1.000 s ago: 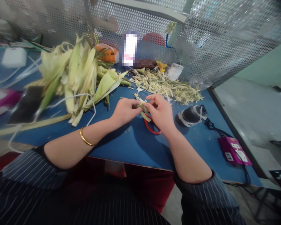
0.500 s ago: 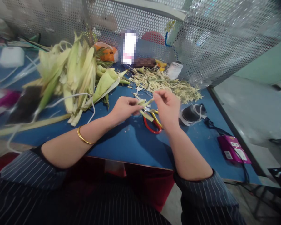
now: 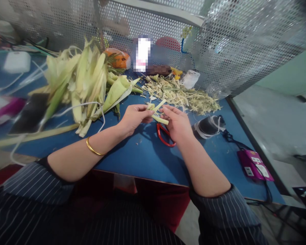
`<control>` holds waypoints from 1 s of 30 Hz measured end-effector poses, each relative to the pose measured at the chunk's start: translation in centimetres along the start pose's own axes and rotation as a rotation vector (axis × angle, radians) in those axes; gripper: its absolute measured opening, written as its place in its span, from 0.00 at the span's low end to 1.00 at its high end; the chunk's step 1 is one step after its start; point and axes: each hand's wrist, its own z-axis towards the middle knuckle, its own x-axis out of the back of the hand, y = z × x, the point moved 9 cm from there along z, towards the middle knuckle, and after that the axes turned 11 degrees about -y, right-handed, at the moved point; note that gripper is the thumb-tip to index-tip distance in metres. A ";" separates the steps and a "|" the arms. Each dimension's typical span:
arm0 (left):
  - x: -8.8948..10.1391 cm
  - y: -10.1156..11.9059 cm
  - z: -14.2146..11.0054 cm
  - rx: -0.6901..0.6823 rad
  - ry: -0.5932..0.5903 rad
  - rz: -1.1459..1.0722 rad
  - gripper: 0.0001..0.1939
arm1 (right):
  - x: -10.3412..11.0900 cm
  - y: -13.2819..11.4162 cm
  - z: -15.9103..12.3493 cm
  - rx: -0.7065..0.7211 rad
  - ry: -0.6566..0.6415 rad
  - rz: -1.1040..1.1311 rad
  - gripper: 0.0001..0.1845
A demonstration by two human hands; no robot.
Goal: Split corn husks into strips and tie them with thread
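Note:
Above a blue table (image 3: 132, 160), my left hand (image 3: 134, 117) and my right hand (image 3: 177, 122) meet around pale green leaf strips (image 3: 158, 114). The left hand pinches the folded strips at their left end, and its wrist wears a gold bangle. The right hand's fingers close on the strips' right end. Red-handled scissors (image 3: 163, 136) lie on the table just under the right hand, partly hidden by it. A big heap of long green-yellow leaves (image 3: 84, 81) lies to the left of the hands.
A pile of leaf trimmings (image 3: 183, 93) lies behind the hands. A perforated metal screen (image 3: 219, 37) walls the back and right. A black-and-white object (image 3: 207, 126), a magenta power strip (image 3: 255, 163), a dark phone (image 3: 30, 114) and white cables sit on the table.
My right hand, which had risen and pulled a strip up and to the right, has come back down to the left hand. The strips are now held between both hands again.

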 end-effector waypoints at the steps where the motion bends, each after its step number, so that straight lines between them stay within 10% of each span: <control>1: 0.0 0.0 0.0 -0.007 0.000 0.018 0.05 | 0.3 -0.1 0.0 0.029 0.040 0.014 0.16; 9: 0.3 0.2 0.0 -0.028 0.036 0.062 0.05 | -1.2 -3.2 -1.6 0.343 0.028 -0.265 0.20; 30: 0.0 1.1 0.0 -0.160 0.037 0.145 0.08 | -2.6 -4.0 -1.5 0.362 -0.165 -0.828 0.06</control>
